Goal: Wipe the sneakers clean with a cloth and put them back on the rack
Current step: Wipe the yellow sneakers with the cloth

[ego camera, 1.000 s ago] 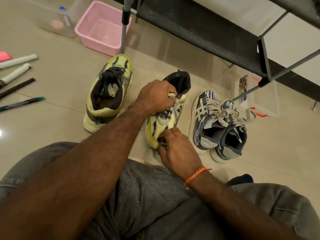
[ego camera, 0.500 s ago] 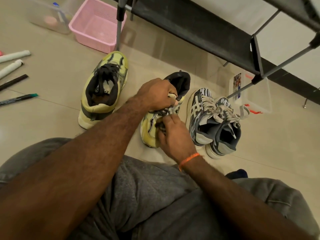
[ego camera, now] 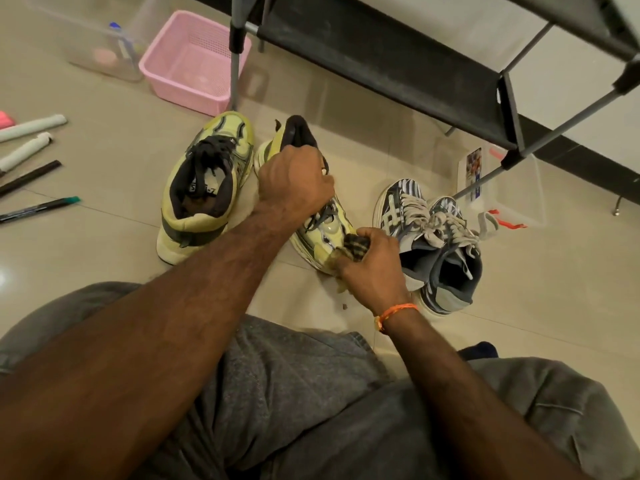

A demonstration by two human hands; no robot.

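Left hand (ego camera: 294, 181): closed over collar of yellow sneaker (ego camera: 325, 226), toe toward person, on tiled floor (ego camera: 104, 237) | Right hand (ego camera: 372, 265): fisted around checked cloth (ego camera: 353, 249), pressed on toe | Shoe rack (ego camera: 381, 64): just beyond

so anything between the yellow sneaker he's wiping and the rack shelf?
Nothing visible. The held yellow sneaker sits on the floor just in front of the rack's lower shelf, which looks bare where seen. The pink basket stands off to the left.
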